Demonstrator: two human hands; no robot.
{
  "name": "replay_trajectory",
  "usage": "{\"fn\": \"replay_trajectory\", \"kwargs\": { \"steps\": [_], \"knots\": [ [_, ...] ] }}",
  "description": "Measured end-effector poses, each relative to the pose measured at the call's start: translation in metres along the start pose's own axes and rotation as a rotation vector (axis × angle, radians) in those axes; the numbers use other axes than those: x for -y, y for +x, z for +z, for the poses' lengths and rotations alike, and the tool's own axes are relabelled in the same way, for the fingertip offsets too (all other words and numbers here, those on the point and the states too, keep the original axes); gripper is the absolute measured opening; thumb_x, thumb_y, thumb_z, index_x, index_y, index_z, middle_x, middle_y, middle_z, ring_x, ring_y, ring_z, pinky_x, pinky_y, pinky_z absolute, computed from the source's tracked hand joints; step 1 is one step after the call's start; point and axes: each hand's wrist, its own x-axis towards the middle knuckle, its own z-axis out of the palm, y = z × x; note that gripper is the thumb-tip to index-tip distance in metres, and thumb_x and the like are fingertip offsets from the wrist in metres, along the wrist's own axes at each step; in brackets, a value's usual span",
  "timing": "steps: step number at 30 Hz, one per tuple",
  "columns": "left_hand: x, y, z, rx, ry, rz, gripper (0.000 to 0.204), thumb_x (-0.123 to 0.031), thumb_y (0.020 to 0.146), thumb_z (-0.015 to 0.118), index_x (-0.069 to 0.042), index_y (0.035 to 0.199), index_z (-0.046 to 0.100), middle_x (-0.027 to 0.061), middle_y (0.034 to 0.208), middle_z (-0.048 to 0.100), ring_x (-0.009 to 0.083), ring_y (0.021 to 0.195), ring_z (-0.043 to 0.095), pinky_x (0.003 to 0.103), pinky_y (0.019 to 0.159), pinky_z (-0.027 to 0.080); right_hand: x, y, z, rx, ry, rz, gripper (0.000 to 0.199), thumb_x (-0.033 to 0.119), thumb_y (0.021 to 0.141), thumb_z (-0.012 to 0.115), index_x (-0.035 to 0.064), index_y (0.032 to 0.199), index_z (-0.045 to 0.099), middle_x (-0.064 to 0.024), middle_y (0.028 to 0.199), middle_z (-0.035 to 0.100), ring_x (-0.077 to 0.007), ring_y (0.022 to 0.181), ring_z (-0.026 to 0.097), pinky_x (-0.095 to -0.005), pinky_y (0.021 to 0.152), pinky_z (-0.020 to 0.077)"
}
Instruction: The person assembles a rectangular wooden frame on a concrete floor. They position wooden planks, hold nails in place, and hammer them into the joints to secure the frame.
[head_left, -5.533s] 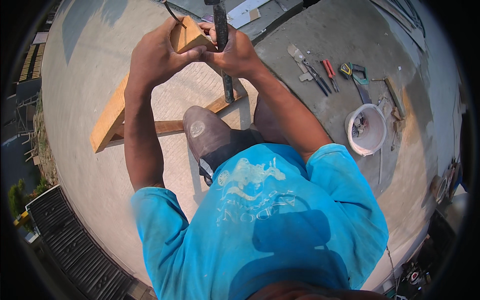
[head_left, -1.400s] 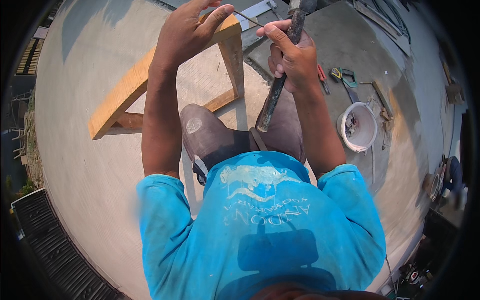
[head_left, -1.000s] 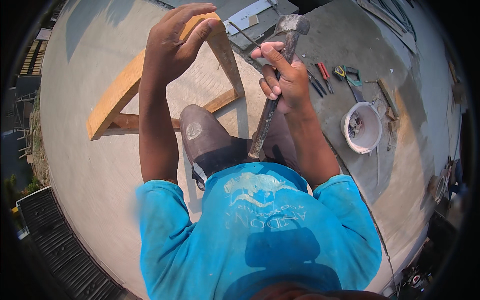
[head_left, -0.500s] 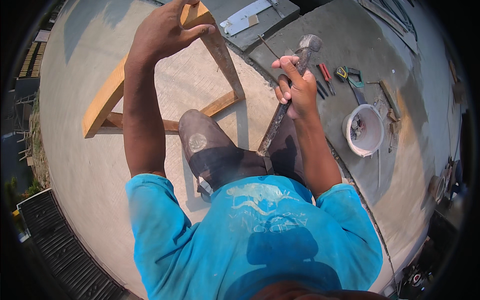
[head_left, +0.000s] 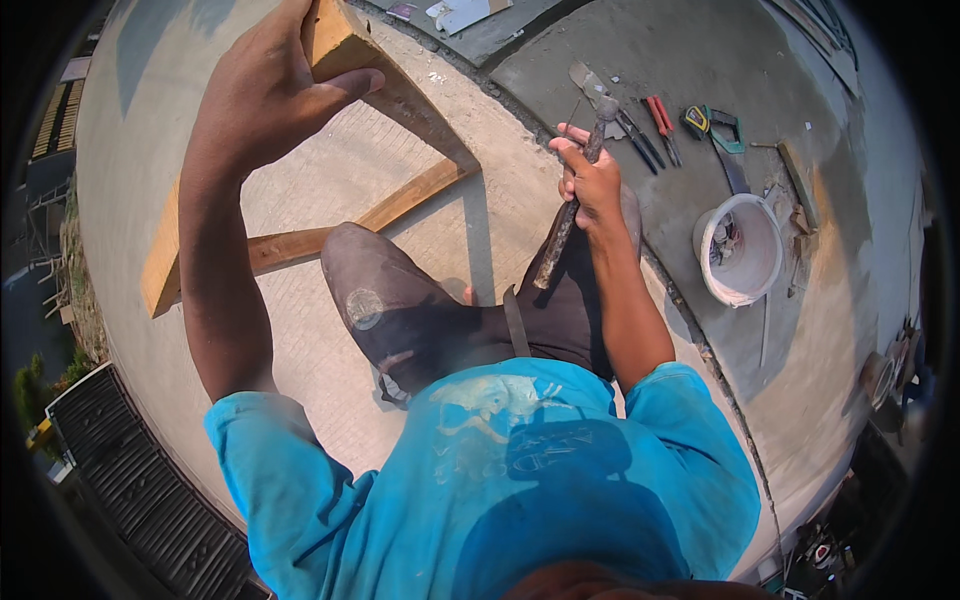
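On the concrete floor [head_left: 310,390], the wooden frame [head_left: 415,197] sat ahead & to L; prob. stiff, awkward, mod. heavy, best held at the corner L hand [head_left: 258,100] gripped. Hammer [head_left: 561,232], prob. head-heavy, was in R hand [head_left: 593,187], fingers partly curled round mid-handle. Thin nail-like rod [head_left: 574,112] poked up near its head: light, stiff-looking, best pinched mid-shank; exact hold unclear.

From here, the only lettering I can make out is on the blue shirt [head_left: 440,500], near and central: a few faded pale letters [head_left: 568,452], upside down to me and in shadow, beside a worn pale picture [head_left: 480,402]. They are too faint to read whole.
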Motion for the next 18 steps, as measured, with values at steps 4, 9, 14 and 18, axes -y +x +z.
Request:
{"fn": "replay_trajectory", "kwargs": {
  "steps": [4, 9, 14, 18],
  "knots": [
    [-0.001, -0.003, 0.004, -0.041, 0.008, 0.007, 0.066, -0.03, 0.083, 0.085, -0.009, 0.138, 0.056, 0.0129, 0.113, 0.071, 0.0244, 0.104, 0.071, 0.038, 0.091, 0.055, -0.01, 0.012, 0.006, 0.005, 0.023, 0.045, 0.028, 0.012, 0.092, 0.064, -0.0052, 0.115, 0.062, -0.009, 0.094, 0.067, -0.0057, 0.047, 0.047, -0.0242, 0.039, 0.0372],
    [-0.004, -0.011, 0.004, -0.052, 0.071, 0.057, 0.07, -0.026, 0.083, 0.085, -0.01, 0.143, 0.052, 0.015, 0.12, 0.069, 0.0296, 0.11, 0.069, 0.04, 0.096, 0.054, 0.012, 0.005, 0.049, 0.066, 0.053, -0.06, 0.015, 0.015, 0.097, 0.058, 0.0011, 0.101, 0.058, -0.0008, 0.074, 0.053, -0.0068, 0.046, 0.047, -0.0262, 0.038, 0.0377],
    [0.002, -0.02, 0.002, -0.046, 0.065, 0.067, 0.077, -0.021, 0.079, 0.087, -0.011, 0.145, 0.05, 0.0158, 0.127, 0.067, 0.0332, 0.113, 0.068, 0.042, 0.098, 0.053, 0.038, -0.014, 0.09, 0.189, -0.049, -0.274, 0.022, 0.027, 0.104, 0.058, 0.0077, 0.094, 0.052, 0.0025, 0.071, 0.048, -0.0056, 0.048, 0.047, -0.024, 0.039, 0.0362],
    [0.002, -0.029, -0.001, -0.056, 0.052, 0.187, 0.086, -0.02, 0.073, 0.09, -0.012, 0.147, 0.047, 0.0157, 0.127, 0.067, 0.0359, 0.112, 0.068, 0.044, 0.099, 0.054, 0.043, -0.02, 0.109, 0.26, -0.179, -0.34, 0.041, 0.041, 0.094, 0.076, 0.0101, 0.096, 0.049, 0.0045, 0.075, 0.047, -0.0035, 0.051, 0.046, -0.0216, 0.041, 0.038]
  ]
}}
